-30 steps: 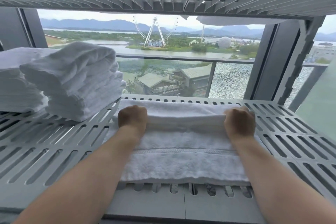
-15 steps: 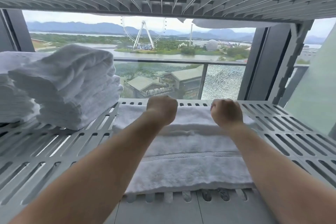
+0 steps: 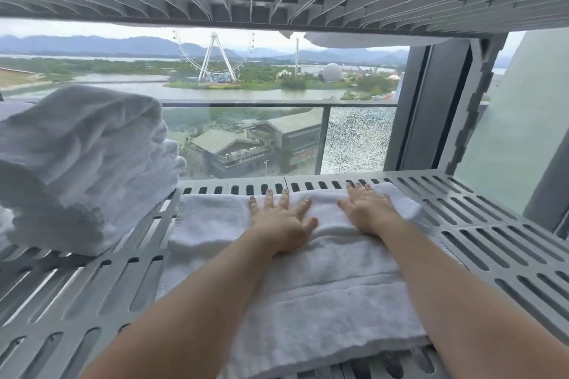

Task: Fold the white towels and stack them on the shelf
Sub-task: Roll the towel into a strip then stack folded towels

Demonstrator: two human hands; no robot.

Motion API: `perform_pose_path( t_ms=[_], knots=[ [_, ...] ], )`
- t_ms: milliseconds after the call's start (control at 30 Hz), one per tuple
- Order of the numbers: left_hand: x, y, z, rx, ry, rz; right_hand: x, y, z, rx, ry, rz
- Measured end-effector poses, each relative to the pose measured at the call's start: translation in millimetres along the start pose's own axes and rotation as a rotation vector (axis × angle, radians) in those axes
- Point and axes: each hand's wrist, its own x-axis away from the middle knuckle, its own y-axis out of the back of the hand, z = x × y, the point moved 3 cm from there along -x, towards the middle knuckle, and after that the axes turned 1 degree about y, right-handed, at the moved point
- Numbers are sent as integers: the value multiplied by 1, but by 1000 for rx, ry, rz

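One white towel [image 3: 323,301] is laid on the slotted shelf [image 3: 492,240], partly folded, with its doubled far edge near the shelf's back rim. Both hands are held flat, fingers straight and spread. The left hand [image 3: 277,220] is pressed on the middle of the fold, the right hand [image 3: 366,209] just beside it. The cloth is judged soft, light and limp, and is best taken at the corners or along a folded edge. One pile of folded towels [image 3: 86,163] is seen at the left; its layers cannot be counted.
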Motion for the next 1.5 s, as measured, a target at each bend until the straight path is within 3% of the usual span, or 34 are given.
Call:
perform_pose_path(
  t_ms=[67,133,233,300,700,967,1133,1367,1500],
  knots=[
    [0,-2,2,8,-10,-7,2,0,1,-33,7,-54],
    [0,-1,3,15,-33,-31,10,8,5,-101,56,-217],
    [1,2,0,51,-94,-148,33,22,20,-9,195,-503],
    [6,5,-3,76,-96,-204,49,27,28,-9,259,-581],
    [124,-1,-33,105,-108,-82,159,21,15,-96,486,-566],
    [225,-9,-44,160,-74,-110,238,15,-9,-114,593,-295],
    [279,-21,-50,53,-115,-234,278,8,-20,-143,594,-291],
    [331,-25,-47,-20,-300,-631,326,0,-44,-42,743,-426],
    [340,-27,-43,-72,-264,-684,338,0,-51,-91,701,-574]
  ],
)
